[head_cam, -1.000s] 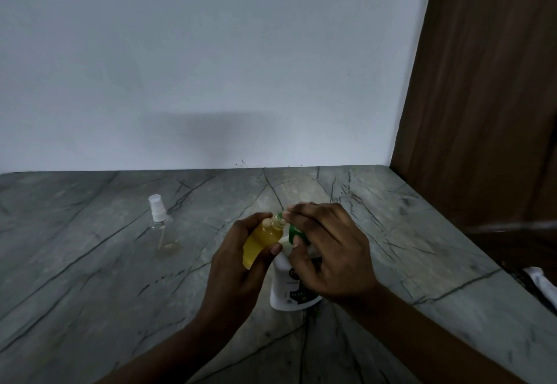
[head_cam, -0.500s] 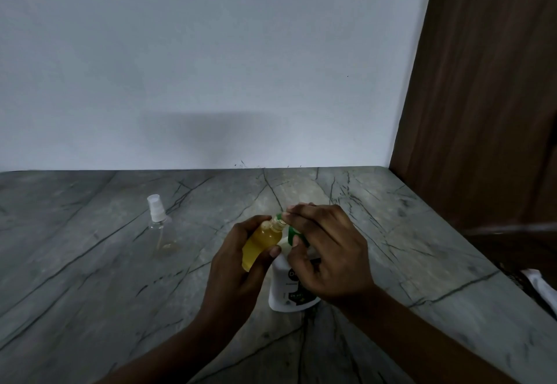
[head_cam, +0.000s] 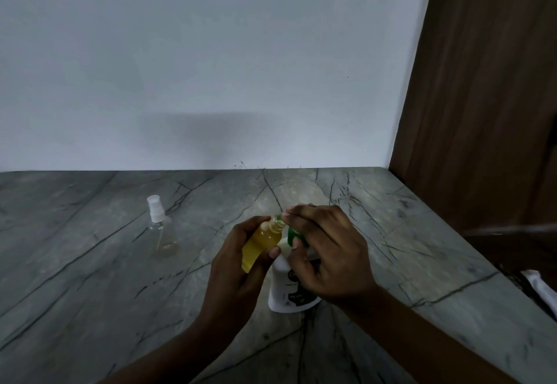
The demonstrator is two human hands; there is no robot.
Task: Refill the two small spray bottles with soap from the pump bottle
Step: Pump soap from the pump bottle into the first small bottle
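Left hand clamped around tilted, uncapped yellow-filled spray bottle. Right hand curled over green pump head, hiding it; white pump bottle stands mid-counter. Second spray bottle, capped, nearly empty, toward back-left.

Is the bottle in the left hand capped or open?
Open. The small spray bottle in the left hand shows a bare threaded neck with no sprayer, tilted toward the pump bottle's green nozzle.
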